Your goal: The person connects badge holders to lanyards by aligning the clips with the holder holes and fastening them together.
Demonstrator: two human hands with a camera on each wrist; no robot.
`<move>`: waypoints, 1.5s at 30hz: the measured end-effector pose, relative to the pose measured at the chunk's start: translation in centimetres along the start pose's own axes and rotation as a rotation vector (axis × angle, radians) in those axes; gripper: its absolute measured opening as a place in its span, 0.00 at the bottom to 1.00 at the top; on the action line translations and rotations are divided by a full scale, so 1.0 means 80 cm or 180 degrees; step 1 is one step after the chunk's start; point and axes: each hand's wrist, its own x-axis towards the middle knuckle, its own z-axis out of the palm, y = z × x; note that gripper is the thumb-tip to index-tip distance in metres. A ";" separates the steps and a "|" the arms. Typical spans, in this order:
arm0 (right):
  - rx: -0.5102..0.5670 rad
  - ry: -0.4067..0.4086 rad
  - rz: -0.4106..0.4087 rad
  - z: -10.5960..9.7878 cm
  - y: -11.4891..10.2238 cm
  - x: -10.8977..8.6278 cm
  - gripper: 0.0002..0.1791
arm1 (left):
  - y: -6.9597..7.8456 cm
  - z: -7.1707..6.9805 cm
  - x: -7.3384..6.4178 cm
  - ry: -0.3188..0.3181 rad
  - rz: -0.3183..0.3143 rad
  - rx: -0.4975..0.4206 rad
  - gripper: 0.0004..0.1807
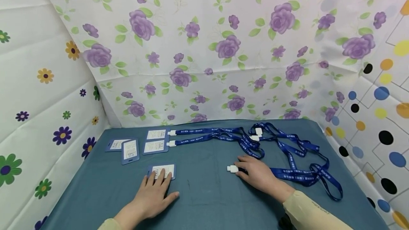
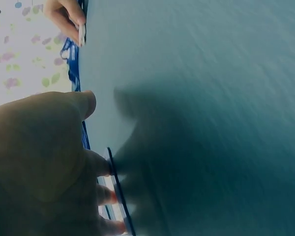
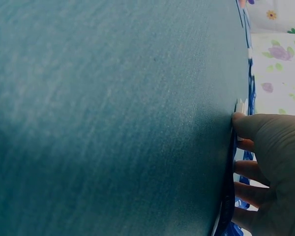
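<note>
My left hand (image 1: 148, 198) rests its outstretched fingertips on a blue-framed ID card holder (image 1: 170, 169) at the front left of the table. The left wrist view shows the fingers on its face, the thumb spread away. To the right, my right hand (image 1: 260, 175) pinches the white plastic clip (image 1: 232, 169) of a blue printed lanyard (image 1: 292, 175) between thumb and forefinger. The clip points left, apart from the card holder. From under that hand the strap runs right and ends in a loop. In the right wrist view the clip (image 3: 241, 105) sticks out past the thumb.
Behind, two card holders (image 1: 154, 147) lie at the clips of two lanyards (image 1: 207, 131) stretched rightward. Two loose card holders (image 1: 130, 151) overlap at the far left. More lanyards (image 1: 300, 148) lie tangled at the back right. Patterned cloth walls (image 1: 204, 56) surround the table (image 1: 204, 201).
</note>
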 end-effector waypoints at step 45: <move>-0.0012 0.0036 -0.0012 0.001 0.001 -0.002 0.22 | 0.020 -0.020 0.023 -0.0275 0.0758 -0.0551 0.32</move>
